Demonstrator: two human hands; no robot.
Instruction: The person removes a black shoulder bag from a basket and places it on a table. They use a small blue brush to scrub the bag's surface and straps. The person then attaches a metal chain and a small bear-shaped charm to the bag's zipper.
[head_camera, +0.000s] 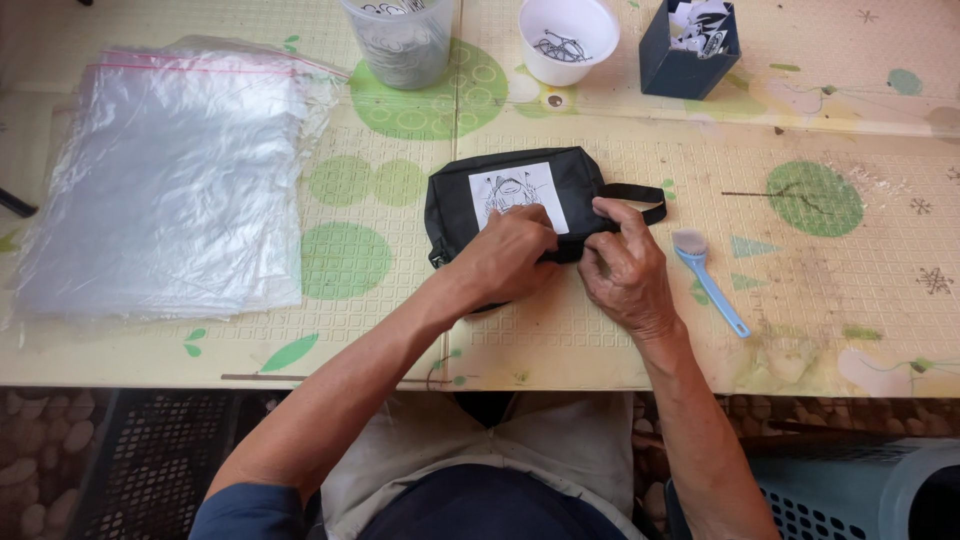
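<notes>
A small black pouch (500, 195) with a white picture patch lies mid-surface (620, 340), close to the person. The left hand (508, 258) presses its lower edge with fingers curled; the right hand (622, 268) pinches the pouch's end by the strap. A blue brush (708, 280) sits just right; clear bags (165, 180) are stacked far left.
</notes>
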